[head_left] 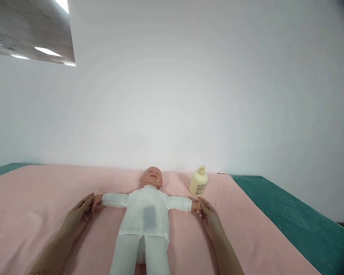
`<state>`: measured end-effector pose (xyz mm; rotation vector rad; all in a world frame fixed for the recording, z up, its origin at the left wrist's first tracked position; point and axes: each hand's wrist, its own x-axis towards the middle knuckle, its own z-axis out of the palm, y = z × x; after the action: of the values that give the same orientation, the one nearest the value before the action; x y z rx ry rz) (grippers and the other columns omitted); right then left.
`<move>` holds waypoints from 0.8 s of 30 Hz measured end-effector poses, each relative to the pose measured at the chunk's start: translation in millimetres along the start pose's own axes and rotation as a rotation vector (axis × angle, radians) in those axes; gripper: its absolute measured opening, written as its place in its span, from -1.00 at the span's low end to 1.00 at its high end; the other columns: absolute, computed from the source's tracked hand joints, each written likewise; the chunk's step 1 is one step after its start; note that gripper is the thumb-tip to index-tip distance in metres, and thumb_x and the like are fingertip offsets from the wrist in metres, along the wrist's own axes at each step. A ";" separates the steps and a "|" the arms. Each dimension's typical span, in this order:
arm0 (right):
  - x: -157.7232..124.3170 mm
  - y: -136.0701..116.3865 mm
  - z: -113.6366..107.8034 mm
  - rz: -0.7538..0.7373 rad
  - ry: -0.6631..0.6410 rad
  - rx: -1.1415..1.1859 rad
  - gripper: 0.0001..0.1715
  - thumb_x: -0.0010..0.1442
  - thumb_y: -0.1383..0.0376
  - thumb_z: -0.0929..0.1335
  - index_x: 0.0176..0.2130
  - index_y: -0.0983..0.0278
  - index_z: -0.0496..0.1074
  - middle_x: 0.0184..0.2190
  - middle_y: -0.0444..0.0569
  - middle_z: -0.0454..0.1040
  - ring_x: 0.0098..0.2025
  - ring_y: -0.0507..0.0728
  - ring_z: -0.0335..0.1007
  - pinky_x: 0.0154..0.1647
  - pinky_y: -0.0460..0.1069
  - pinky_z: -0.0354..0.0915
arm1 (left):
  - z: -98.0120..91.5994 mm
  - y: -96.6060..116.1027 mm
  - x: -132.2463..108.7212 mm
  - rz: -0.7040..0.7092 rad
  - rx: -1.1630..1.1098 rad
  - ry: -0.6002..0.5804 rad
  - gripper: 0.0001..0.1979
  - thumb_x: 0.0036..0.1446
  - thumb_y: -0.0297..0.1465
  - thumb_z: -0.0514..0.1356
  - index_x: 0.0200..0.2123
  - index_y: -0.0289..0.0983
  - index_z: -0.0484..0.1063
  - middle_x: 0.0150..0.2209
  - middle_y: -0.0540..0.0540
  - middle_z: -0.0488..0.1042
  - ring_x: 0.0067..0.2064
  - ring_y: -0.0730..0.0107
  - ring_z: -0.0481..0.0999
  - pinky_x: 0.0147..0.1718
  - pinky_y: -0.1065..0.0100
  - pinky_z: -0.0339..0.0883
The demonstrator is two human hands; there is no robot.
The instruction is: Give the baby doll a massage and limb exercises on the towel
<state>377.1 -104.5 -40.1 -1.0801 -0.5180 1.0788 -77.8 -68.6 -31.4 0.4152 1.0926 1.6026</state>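
Note:
A baby doll [136,219] in a white long-sleeved top and white trousers lies on its back, head toward the wall, both arms stretched out sideways. A grey-blue rectangle shows on the front of its top. My left hand [77,215] is closed round the doll's hand at the left. At the right, the fingers of my right hand [210,217] pinch the doll's other hand. Just beyond that hand stands a pale yellow pump bottle [198,181], upright, with a printed label. The lower ends of the doll's legs are cut off by the picture's edge.
Under the doll is a pink sheet [255,236] with some creases, spread over a green surface [298,214] that shows at both sides. A white wall [172,95] rises behind. A small pale item [221,172] lies at the sheet's back edge.

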 end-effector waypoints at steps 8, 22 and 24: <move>-6.8 -4.3 3.3 -0.003 -0.033 0.001 -0.42 -0.30 0.19 0.64 -0.24 0.30 0.56 -0.41 -0.11 0.54 -0.56 -0.07 0.29 -0.59 -0.19 0.30 | -1.1 -2.8 -2.8 0.041 0.024 -0.029 -0.84 0.25 -0.59 0.13 -0.18 -0.33 0.49 -0.34 -0.07 0.56 -0.39 0.49 0.57 -0.38 0.55 0.51; -5.0 -1.4 7.8 -0.108 0.066 -0.175 -0.39 -0.25 -0.03 0.59 -0.28 0.30 0.53 -0.48 -0.11 0.50 -0.65 -0.09 0.12 -0.76 -0.19 0.03 | 4.8 -1.3 -4.6 0.048 0.005 0.053 -0.85 0.27 -0.49 0.15 -0.33 -0.29 0.51 -0.44 -0.02 0.52 -0.51 0.53 0.46 -0.52 0.59 0.43; -4.9 -3.9 7.3 -0.083 0.064 -0.150 -0.38 -0.31 0.02 0.62 -0.28 0.29 0.55 -0.48 -0.11 0.51 -0.64 -0.08 0.16 -0.74 -0.18 0.10 | 3.8 -2.7 -3.1 0.040 0.001 0.058 -0.82 0.30 -0.47 0.12 -0.32 -0.28 0.50 -0.44 -0.01 0.51 -0.50 0.53 0.46 -0.52 0.58 0.43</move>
<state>371.0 -105.9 -32.8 -1.2103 -0.5944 0.9411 -72.4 -69.8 -30.7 0.3953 1.1350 1.6590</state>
